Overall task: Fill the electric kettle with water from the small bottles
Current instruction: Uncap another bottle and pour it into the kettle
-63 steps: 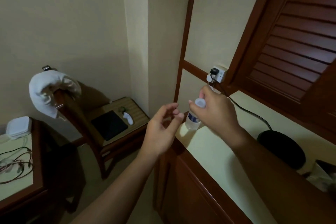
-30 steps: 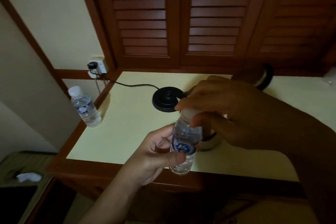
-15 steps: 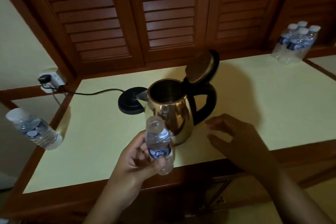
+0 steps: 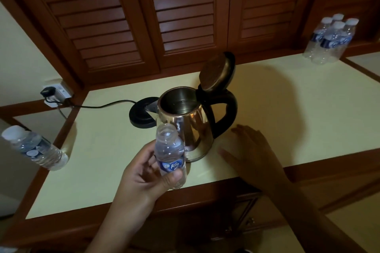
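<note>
- The small bottle (image 4: 169,155) is up in the air, just in front of the kettle (image 4: 191,129) & over the near side of the counter (image 4: 102,150).
- It stands almost straight up. Its long way runs up & down, w/ the top leaning a tiny bit left. The mouth is on top & points up, not into the kettle.
- There's no cap on it. It looks full or close to full, so prob none of this one is poured yet.
- The left hand (image 4: 144,174) holds it low down, thumb across the label & fingers wrapped round the back.
- The right hand (image 4: 253,150) is spread out flat w/ nothing in it that I can see. It's low, just right of the kettle. Can't tell if it touches the counter.
- The kettle stands on the counter w/ its lid (image 4: 216,73) flipped up, so it's ready for water. It's off its black base (image 4: 141,113), which sits just behind it on the left. The inside is shiny & dark, so I can't tell if there's water in there.
- Left to do: tip the small bottle over the kettle's open top & pour, then prob do more.
- One capped bottle (image 4: 33,148) is at the far left edge, & a bunch of bottles (image 4: 331,41) w/ caps on waits at the far right corner.
</note>
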